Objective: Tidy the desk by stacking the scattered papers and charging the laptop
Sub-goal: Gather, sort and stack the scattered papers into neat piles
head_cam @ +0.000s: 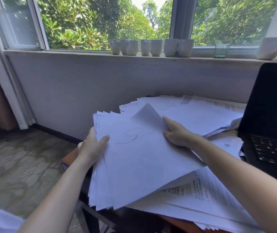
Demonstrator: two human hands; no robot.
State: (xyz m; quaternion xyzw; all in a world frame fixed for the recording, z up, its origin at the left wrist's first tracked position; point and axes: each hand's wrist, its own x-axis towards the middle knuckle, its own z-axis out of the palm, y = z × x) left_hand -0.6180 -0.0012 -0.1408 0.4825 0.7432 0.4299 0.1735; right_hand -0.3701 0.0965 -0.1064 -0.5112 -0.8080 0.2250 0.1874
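Two bare forearms reach forward from the lower edge of the head view and meet on a fanned sheaf of white paper sheets (134, 165), held tilted above the brown wooden bench (69, 159). The left hand (93, 146) grips the sheaf's left edge, thumb laid flat across the top sheet and the other fingers hidden underneath. The right hand (178, 134) holds the sheaf's right edge; its fingers (167, 121) lie against a top sheet whose far corner curls upward. A thin pen scribble marks the top sheet between the hands. More loose printed white sheets (210, 190) lie spread over the bench below and behind the sheaf. The open black laptop (268, 115), its screen dark, stands at the right, just beside the papers. White ceramic mugs (151, 47) line the windowsill (67, 53).
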